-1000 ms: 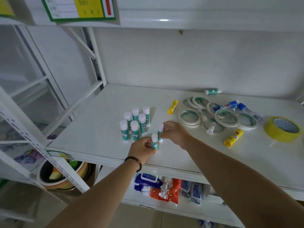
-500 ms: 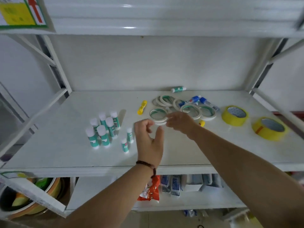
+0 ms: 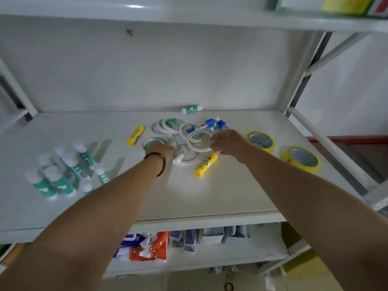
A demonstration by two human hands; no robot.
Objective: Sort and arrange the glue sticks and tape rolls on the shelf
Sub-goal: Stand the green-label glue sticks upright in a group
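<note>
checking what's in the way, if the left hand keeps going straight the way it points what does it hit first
Probably the thin tape ring right at the left hand fingertips; the hand may already touch it, depth is unclear.

Blue, white and orange packets (image 3: 147,246) are lying on the lower shelf (image 3: 231,254); a yellow-green sign (image 3: 344,5) is hanging above.
</note>
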